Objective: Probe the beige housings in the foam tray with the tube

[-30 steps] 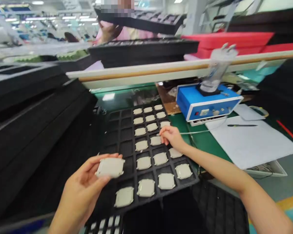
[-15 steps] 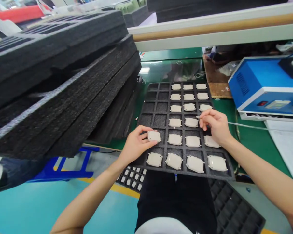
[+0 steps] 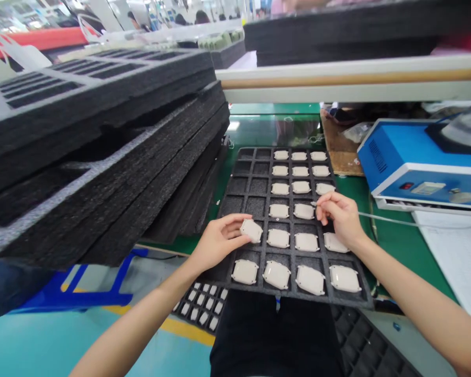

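Note:
My left hand [image 3: 223,238] pinches a small white plastic housing [image 3: 251,231] with corner lugs, tilted, over the left part of a black foam tray [image 3: 259,203]. In the tray's pockets lie several similar white housings [image 3: 278,274], while many pockets at the left hold nothing. Above the right side of the tray, my right hand [image 3: 337,214] is closed around a thin pale tube [image 3: 392,219]. Its small tip [image 3: 314,203] points left, close to a housing [image 3: 304,211] in the fourth row from the back. Whether the tip touches that housing, I cannot tell.
Tall stacked black foam trays [image 3: 160,141] rise at the left. A blue machine [image 3: 424,162] stands at the right, with white paper [image 3: 447,251] before it. A shelf rail [image 3: 337,78] crosses behind. Below are a blue stool [image 3: 90,288] and more trays [image 3: 204,303].
The view has tipped upward, so the bench sits lower in the picture. The housing in my left hand has turned and tilted. My right hand keeps its hold beside the same row.

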`<state>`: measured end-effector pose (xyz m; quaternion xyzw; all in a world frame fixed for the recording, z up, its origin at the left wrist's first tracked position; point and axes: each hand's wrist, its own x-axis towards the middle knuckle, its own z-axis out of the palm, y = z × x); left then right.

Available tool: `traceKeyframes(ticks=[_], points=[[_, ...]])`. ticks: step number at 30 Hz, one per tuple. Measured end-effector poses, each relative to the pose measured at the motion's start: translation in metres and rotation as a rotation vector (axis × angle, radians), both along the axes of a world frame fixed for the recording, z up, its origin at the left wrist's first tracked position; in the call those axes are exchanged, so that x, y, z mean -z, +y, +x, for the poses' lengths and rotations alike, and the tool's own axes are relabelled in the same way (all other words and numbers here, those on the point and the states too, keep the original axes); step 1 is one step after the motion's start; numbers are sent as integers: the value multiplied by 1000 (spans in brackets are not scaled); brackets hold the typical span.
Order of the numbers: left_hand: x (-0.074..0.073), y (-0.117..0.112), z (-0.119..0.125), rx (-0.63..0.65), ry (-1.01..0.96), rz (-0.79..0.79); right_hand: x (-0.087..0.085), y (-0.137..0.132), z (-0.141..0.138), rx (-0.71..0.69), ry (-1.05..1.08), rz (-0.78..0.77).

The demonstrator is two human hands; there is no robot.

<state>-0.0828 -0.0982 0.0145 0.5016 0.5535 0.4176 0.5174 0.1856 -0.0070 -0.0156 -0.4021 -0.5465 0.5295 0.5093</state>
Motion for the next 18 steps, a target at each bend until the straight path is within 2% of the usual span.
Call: traceKeyframes(ticks=[5, 7, 13, 18], points=[[-2, 11, 3, -31, -393, -242, -1, 1, -2, -4, 5, -34], [-3, 15, 3, 1, -399, -285, -1, 2, -3, -7, 20, -42], [-1, 20, -3, 62, 40, -44, 1, 4, -5, -25, 50, -48], [-2, 21, -4, 204, 355, -7, 1, 5, -7, -17, 71, -49]])
